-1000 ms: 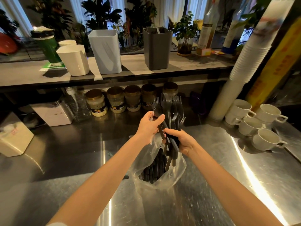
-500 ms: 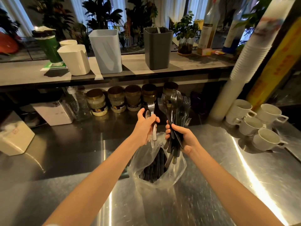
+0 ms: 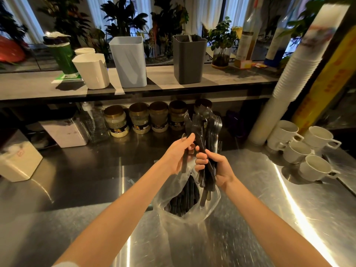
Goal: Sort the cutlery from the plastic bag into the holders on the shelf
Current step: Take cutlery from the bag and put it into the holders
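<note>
Our right hand [image 3: 218, 168] clenches a bundle of dark forks [image 3: 207, 126] upright. Our left hand [image 3: 178, 155] grips a spoon [image 3: 183, 137], its fingertips touching the bundle. The plastic bag [image 3: 194, 219] sits on the table [image 3: 260, 218] directly below both hands, more cutlery [image 3: 185, 201] inside. Three holders stand on the shelf [image 3: 221, 79] beyond the hands — white [image 3: 92, 72], pale blue [image 3: 129, 62], dark grey [image 3: 189, 58].

Steel counter [image 3: 77, 189] holds plastic bag [image 3: 192, 215], cups [image 3: 314, 168], jars [image 3: 139, 120].

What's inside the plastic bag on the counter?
Dark cutlery handles show through the bag's open mouth. Their other ends are covered by the plastic and the bundle in the right hand.
</note>
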Demonstrator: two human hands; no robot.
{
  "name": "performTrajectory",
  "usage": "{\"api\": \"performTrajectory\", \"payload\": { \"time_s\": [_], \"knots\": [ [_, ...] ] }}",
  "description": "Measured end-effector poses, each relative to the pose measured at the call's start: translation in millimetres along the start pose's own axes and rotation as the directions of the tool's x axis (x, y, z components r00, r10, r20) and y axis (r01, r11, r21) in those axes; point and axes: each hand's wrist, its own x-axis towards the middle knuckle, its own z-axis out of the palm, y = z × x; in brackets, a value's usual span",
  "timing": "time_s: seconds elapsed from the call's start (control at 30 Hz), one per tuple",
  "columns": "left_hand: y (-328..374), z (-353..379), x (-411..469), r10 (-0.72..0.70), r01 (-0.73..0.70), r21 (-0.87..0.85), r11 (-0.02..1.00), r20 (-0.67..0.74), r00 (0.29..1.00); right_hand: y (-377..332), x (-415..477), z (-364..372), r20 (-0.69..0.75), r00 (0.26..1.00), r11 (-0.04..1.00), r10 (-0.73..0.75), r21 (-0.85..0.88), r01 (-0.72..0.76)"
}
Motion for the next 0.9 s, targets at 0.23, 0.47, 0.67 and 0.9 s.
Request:
{"api": "performTrajectory", "payload": {
  "time_s": [0.23,0.47,0.67,0.9],
  "knots": [
    [2.3,-2.2,3.9,0.132,-0.132,-0.017,0.991,-0.014,0.991,-0.9,-6.5,-3.9,0.012,0.999,0.996,-0.05,0.076,0.049],
    [3.8,-0.2,4.4,0.104,-0.104,-0.007,0.995,-0.017,0.994,-5.4,-8.3,-9.0,-0.022,0.995,0.992,-0.095,0.083,0.096],
    [-0.4,3.8,-2.2,0.141,-0.147,0.1,0.984,0.066,0.988,-7.3,-5.2,-0.1,0.009,0.998,0.941,-0.056,-0.334,0.056],
    [3.0,3.3,-6.1,0.16,-0.152,0.174,0.973,-0.029,0.987,-6.3,-8.1,8.3,-0.108,0.988,0.861,-0.109,-0.508,0.04]
  ]
}}
